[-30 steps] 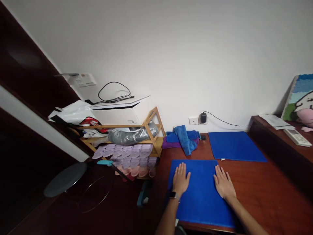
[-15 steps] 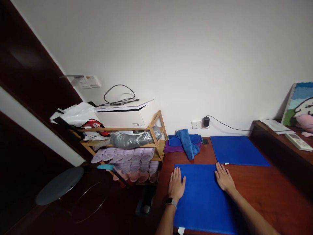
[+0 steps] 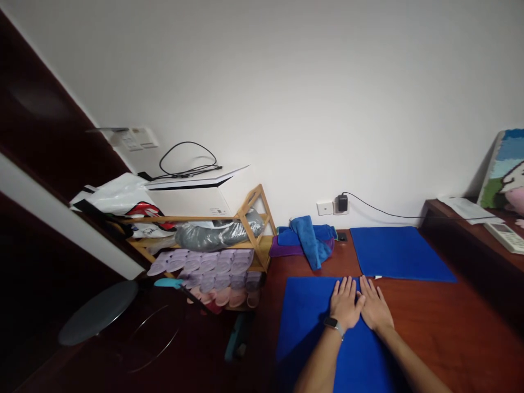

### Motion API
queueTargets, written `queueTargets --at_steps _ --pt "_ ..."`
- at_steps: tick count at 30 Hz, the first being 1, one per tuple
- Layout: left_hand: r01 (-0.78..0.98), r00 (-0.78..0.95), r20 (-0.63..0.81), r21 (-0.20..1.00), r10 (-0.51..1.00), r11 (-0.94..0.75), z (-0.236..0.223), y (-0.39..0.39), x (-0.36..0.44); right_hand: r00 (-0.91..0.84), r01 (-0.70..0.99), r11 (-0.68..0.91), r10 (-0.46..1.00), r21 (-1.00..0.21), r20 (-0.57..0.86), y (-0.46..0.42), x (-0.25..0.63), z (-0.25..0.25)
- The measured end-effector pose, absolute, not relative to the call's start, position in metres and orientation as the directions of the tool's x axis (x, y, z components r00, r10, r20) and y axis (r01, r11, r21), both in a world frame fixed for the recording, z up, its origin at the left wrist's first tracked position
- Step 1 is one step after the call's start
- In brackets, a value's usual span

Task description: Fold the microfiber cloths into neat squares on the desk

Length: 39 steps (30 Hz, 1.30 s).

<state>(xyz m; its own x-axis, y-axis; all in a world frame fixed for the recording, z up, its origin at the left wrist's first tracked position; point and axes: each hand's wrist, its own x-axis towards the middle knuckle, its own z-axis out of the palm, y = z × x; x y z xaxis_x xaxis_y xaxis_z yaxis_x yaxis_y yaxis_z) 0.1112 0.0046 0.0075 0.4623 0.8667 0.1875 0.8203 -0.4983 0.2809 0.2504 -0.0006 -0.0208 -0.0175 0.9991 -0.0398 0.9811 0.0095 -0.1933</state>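
Note:
A blue cloth (image 3: 305, 311) lies spread flat on the reddish-brown wooden table (image 3: 442, 322). My left hand (image 3: 346, 303), with a watch on its wrist, rests palm down on the cloth's upper right part, fingers stretched out. Beside it my right hand (image 3: 374, 305) lies flat at the cloth's right edge. The two hands touch or nearly touch at the thumbs. Neither holds anything. Behind them a second blue cloth (image 3: 401, 252) is laid flat near the wall.
Crumpled blue and purple cloths (image 3: 309, 240) sit at the table's back left. A wooden rack (image 3: 257, 229) with slippers and a white box (image 3: 192, 199) stands left. A round stool (image 3: 100, 311) is further left. A black charger (image 3: 342, 203) trails a cable rightward.
My left hand has slid right across the cloth, from its left edge to beside my right hand. The right hand stays near the right edge. The view has shifted slightly.

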Motion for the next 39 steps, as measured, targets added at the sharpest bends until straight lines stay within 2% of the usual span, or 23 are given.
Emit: queueTargets --at_steps 4,9,13,17,21,25,28,32,39 --pt "0.868 0.398 0.168 0.251 0.902 -0.429 0.002 0.009 0.068 0.005 0.977 -0.011 1.0 -0.213 -0.026 0.0 0.251 -0.024" --pt "0.979 0.115 0.134 0.152 0.984 -0.135 0.008 0.01 -0.06 0.035 0.978 -0.047 0.998 -0.205 -0.061 -0.002 0.249 -0.019" --pt "0.99 0.087 0.141 0.1 0.986 -0.101 0.005 0.013 -0.104 0.048 0.979 -0.061 0.996 -0.196 -0.07 -0.003 0.248 -0.018" --pt "0.992 0.05 0.242 0.1 0.969 -0.076 0.007 0.011 -0.103 0.062 0.979 -0.077 0.994 -0.189 -0.085 -0.002 0.246 -0.008" --pt "0.98 0.086 0.331 0.143 0.94 -0.14 0.027 -0.012 -0.086 0.071 0.98 -0.081 0.996 -0.18 -0.057 -0.014 0.239 0.011" --pt "0.892 0.324 0.31 0.214 0.894 -0.398 0.038 -0.052 -0.029 0.041 0.98 -0.02 0.994 -0.199 0.103 -0.056 0.235 0.006" --pt "0.812 0.461 0.24 0.275 0.854 -0.516 0.031 -0.076 0.015 0.025 0.973 -0.004 0.996 -0.229 0.089 -0.09 0.241 -0.015" --pt "0.873 0.359 0.157 0.293 0.92 -0.39 0.02 -0.093 0.004 0.021 0.972 -0.022 1.0 -0.236 -0.006 -0.109 0.251 -0.033" --pt "0.99 0.04 0.137 0.128 0.99 -0.058 0.023 -0.115 -0.118 0.033 0.97 -0.044 0.998 -0.241 -0.051 -0.105 0.245 -0.012"
